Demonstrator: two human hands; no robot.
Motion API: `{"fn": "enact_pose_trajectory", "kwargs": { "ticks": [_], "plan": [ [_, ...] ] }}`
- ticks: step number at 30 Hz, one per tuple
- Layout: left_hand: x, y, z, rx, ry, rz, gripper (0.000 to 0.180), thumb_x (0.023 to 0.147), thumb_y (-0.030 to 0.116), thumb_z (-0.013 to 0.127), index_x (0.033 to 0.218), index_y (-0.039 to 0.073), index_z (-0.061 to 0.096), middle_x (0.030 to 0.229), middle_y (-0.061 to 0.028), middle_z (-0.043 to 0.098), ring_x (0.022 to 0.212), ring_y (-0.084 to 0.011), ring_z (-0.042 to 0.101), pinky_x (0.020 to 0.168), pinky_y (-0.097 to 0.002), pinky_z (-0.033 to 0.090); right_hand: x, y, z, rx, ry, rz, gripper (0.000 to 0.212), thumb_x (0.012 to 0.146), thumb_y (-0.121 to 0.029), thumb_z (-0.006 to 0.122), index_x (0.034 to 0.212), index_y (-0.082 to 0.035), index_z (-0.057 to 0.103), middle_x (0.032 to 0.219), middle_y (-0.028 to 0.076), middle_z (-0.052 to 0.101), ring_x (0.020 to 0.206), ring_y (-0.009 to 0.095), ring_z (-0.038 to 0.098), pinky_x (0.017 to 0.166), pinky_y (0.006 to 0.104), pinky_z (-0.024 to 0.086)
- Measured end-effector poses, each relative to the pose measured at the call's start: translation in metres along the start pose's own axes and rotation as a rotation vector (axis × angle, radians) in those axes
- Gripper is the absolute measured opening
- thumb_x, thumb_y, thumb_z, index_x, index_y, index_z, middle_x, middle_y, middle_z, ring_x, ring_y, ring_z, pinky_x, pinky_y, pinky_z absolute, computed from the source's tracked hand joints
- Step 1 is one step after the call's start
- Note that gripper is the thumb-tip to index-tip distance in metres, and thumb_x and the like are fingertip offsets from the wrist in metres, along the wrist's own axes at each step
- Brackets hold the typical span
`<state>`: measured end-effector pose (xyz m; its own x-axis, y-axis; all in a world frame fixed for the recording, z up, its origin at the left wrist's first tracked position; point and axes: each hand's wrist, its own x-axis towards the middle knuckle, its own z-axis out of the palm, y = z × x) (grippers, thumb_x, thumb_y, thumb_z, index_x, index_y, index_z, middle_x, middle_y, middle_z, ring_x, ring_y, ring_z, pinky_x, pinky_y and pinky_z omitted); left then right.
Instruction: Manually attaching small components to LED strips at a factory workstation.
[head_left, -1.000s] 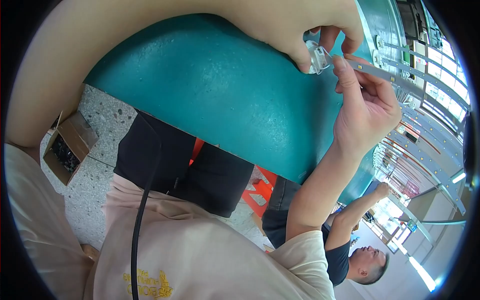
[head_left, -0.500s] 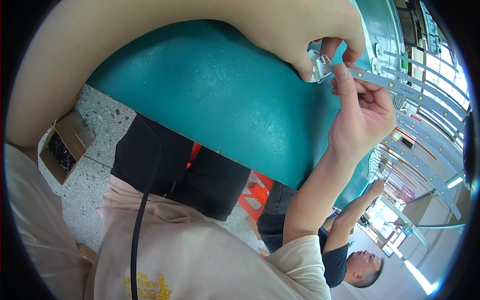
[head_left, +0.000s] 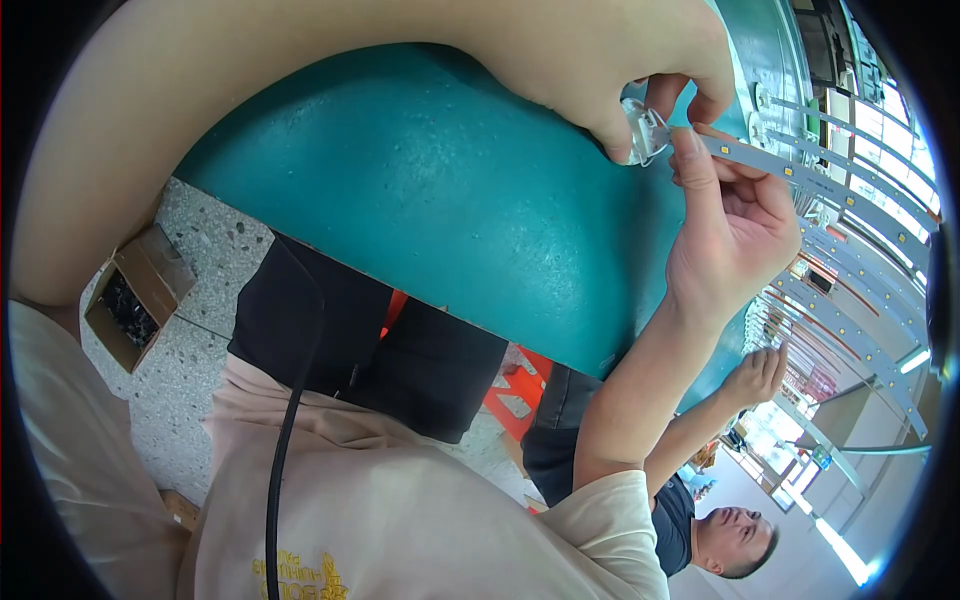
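At the far right part of the green table, both my hands are close together. My left hand has its thumb and fingers closed around a small clear-and-white plastic piece with thin white wires looping from it. Just to the right and nearer, my right hand pinches the end of a narrow LED light strip between thumb and fingers. The strip runs away to the right, with small yellow chips spaced along it. The wires lie right by my right thumb tip; whether they join the strip is hidden by my fingers.
More LED strips extend side by side at the right. A co-worker sits there with a raised hand. An open cardboard box with dark small items stands on the speckled floor. A black cable hangs before my shirt.
My hands keep the same grips on the plastic piece and strip, and the view has shifted slightly. The co-worker's hand has changed pose, its fingers now more visible.
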<state>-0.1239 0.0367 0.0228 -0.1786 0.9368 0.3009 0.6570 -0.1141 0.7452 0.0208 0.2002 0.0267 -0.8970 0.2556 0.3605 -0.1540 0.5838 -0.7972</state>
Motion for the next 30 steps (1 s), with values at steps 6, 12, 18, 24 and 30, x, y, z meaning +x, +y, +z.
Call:
{"fn": "enact_pose_trajectory", "kwargs": {
  "ticks": [6,12,18,24,30],
  "plan": [
    [0.000,0.000,-0.002,-0.028,-0.030,-0.006,0.033,0.075,0.010,0.075,0.103,-0.005,0.066,0.093,-0.0181,0.071,0.088,-0.0314,0.069,0.079,-0.0361,0.054,-0.003,-0.006,-0.001,-0.144,-0.020,0.002,0.019,0.081,0.000,0.080,0.095,0.005,0.069,0.080,0.011,0.071,0.069,0.010,0.067,0.065,0.0178,0.052],
    [0.002,-0.005,0.003,-0.054,0.011,0.020,0.033,0.074,0.009,0.075,0.102,-0.006,0.065,0.092,-0.0186,0.071,0.087,-0.0309,0.070,0.078,-0.0359,0.054,-0.002,-0.001,-0.004,-0.160,-0.052,-0.047,0.019,0.081,0.001,0.079,0.097,0.005,0.070,0.079,0.009,0.071,0.069,0.009,0.066,0.064,0.0168,0.050],
    [-0.003,-0.002,-0.002,-0.064,0.008,-0.005,0.033,0.072,0.008,0.075,0.101,-0.005,0.064,0.092,-0.0185,0.072,0.088,-0.0321,0.070,0.078,-0.0371,0.054,-0.003,-0.002,0.002,-0.101,-0.049,-0.001,0.017,0.082,0.002,0.078,0.097,0.005,0.070,0.078,0.008,0.070,0.069,0.009,0.066,0.064,0.0178,0.050],
    [0.006,-0.003,0.001,-0.194,-0.028,-0.036,0.034,0.072,0.006,0.074,0.103,-0.004,0.064,0.090,-0.0186,0.072,0.088,-0.0346,0.069,0.078,-0.0391,0.054,-0.004,0.008,-0.005,-0.043,-0.067,0.002,0.013,0.083,0.004,0.075,0.094,0.005,0.068,0.082,0.009,0.069,0.070,0.011,0.065,0.065,0.0205,0.052],
    [0.001,-0.005,-0.004,-0.226,-0.044,-0.034,0.037,0.071,0.005,0.072,0.106,-0.004,0.065,0.090,-0.0197,0.071,0.088,-0.0358,0.069,0.077,-0.0405,0.053,-0.003,0.000,0.000,-0.026,-0.113,0.027,0.010,0.085,0.005,0.073,0.093,0.006,0.067,0.083,0.010,0.068,0.071,0.013,0.066,0.066,0.0225,0.054]
  ]
}}
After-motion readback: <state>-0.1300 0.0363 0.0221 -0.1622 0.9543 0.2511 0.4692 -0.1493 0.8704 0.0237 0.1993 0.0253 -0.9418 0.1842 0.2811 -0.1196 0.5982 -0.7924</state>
